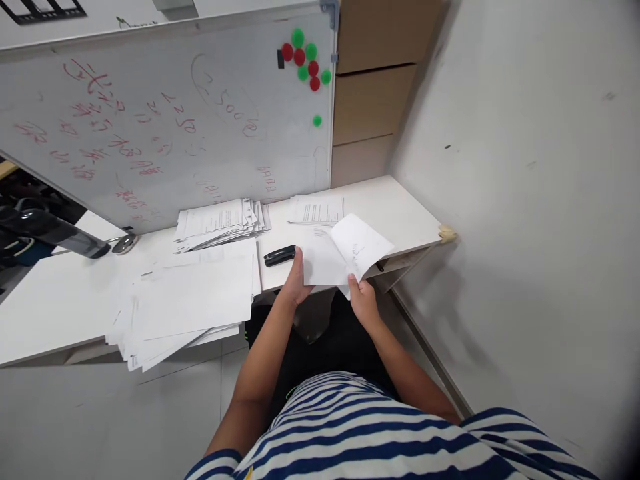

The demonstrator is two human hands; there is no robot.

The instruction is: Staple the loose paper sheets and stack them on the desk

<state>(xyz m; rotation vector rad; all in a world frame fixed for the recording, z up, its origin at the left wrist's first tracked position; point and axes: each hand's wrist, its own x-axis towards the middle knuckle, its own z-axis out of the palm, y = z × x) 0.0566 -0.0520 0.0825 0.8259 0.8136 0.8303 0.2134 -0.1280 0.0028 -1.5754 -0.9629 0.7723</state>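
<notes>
Between my hands, at the desk's front edge, are white paper sheets (326, 261), with one sheet bent up and curling over on the right. My left hand (296, 283) is closed on the sheets' left edge, its thumb on top. With thumb and fingers, my right hand (363, 299) pinches their lower right corner. A black stapler (279, 256) lies on the desk just left of my left thumb. Behind the held sheets sits a small stack of printed papers (316, 209).
A large loose pile of papers (200, 293) overhangs the desk's front edge at left. Behind it lies another stack (215, 223). A whiteboard (225, 80) with magnets stands at the back, a dark bottle (55, 230) at far left, cardboard boxes (373, 100) behind, and a wall (525, 200) at right.
</notes>
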